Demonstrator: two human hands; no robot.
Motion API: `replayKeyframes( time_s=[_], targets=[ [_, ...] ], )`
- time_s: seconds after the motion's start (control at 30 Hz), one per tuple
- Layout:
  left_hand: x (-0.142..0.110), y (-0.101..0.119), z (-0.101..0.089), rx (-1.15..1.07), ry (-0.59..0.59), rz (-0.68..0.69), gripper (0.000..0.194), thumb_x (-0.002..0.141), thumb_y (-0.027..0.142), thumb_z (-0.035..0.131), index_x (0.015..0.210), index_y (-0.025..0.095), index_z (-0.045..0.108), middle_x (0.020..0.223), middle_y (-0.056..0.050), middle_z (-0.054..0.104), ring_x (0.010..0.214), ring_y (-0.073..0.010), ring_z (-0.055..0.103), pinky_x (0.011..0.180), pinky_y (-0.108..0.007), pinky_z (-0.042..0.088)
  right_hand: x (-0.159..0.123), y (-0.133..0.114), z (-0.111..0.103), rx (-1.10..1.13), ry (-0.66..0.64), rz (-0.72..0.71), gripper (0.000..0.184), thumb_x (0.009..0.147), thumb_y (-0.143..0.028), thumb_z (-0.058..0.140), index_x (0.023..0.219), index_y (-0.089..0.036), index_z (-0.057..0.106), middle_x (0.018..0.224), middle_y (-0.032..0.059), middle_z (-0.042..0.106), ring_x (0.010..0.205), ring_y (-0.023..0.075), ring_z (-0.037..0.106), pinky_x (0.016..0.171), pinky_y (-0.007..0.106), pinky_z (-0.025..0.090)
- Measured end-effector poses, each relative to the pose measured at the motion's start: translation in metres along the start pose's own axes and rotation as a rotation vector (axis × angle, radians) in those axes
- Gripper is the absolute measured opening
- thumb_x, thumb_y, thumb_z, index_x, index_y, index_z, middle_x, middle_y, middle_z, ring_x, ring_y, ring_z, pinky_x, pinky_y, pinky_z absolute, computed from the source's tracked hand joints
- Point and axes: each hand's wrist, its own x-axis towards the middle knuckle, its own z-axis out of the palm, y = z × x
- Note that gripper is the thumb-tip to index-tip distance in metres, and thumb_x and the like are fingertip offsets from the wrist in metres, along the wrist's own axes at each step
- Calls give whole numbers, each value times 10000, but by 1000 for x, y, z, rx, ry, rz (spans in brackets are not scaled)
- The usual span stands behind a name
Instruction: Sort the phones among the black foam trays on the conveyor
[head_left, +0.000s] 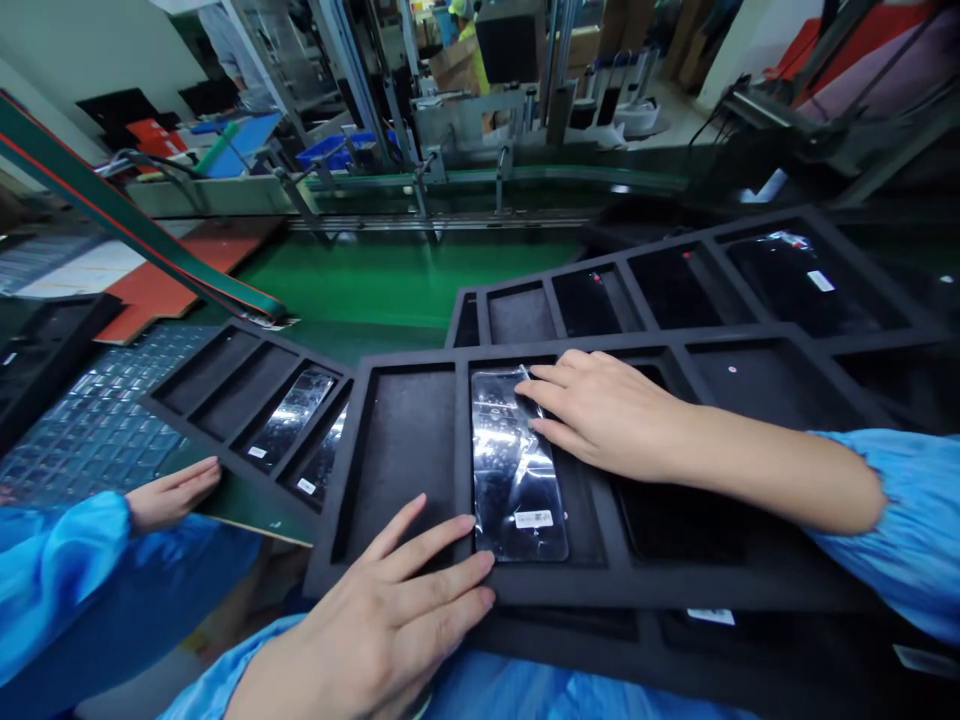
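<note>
Resting left hand (pixel 390 610): spread wide, fingers extended and unclenched, fingertips over the near rim of the front tray (pixel 675 587) and just beside the glossy panel.
Right hand (pixel 600 410): reaching in over the front tray, fingers bent at the upper right edge of the glossy panel; perhaps pinching, but cannot tell from this angle.
Glossy panel (pixel 514 470): lying in the front tray's second compartment from the left, white label (pixel 534 519) near the lower end.
Left tray (pixel 225 455): angled, left of the front tray, bearing labelled panels in the compartments nearest it.
Co-worker's hand (pixel 176 495): left of the front tray, at the left tray's near edge.
Rear tray (pixel 627 290): beyond the front tray, bearing dark panels.
Green surface (pixel 360 270): stretching beyond the front tray.
</note>
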Motion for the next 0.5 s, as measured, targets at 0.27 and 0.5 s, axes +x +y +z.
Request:
replayKeyframes(
  time_s=[0.27,0.5],
  targets=[
    [-2,-6,7,-103,38,-9,388,898,218,430,1274,151,499,1366,-9,477,1385,-232,225,1168,-471,44,10,0,12,100,17,50,367,933,-335,502,1262,-173,520,1232,103,512,1060,268,493,853,429,393],
    [1,-10,2,-134,-26,-16,393,867,204,509,1258,178,522,1336,-24,509,1337,-225,330,1154,-474,110,15,6,15,261,44,115,392,907,-317,557,1270,-176,509,1179,76,533,1050,244,476,888,397,362]
  ],
)
